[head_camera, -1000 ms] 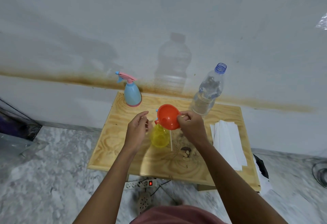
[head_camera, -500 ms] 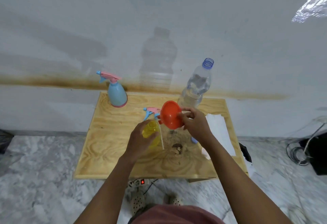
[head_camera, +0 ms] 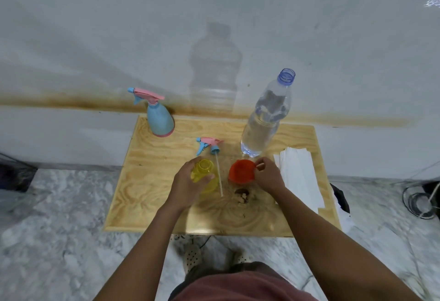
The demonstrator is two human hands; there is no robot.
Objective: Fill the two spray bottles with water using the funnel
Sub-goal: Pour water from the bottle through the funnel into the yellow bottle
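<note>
L hand [head_camera: 188,183] grips open yellow bottle [head_camera: 202,169]; R hand [head_camera: 267,178] pinches orange funnel [head_camera: 241,172].
Translucent bottle upright on plywood desk [head_camera: 147,181]; cone funnel just R of it. Pink-blue spray head [head_camera: 210,144] w/ thin tube lies beyond L hand.

Left grip [head_camera: 188,183] clasping, right grip [head_camera: 267,178] pinching, both forearms stretched forward

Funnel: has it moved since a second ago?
Yes. The funnel has gone right, off the yellow bottle, and is now lower, just beyond the dark knot in the table, held by the right hand.
</note>
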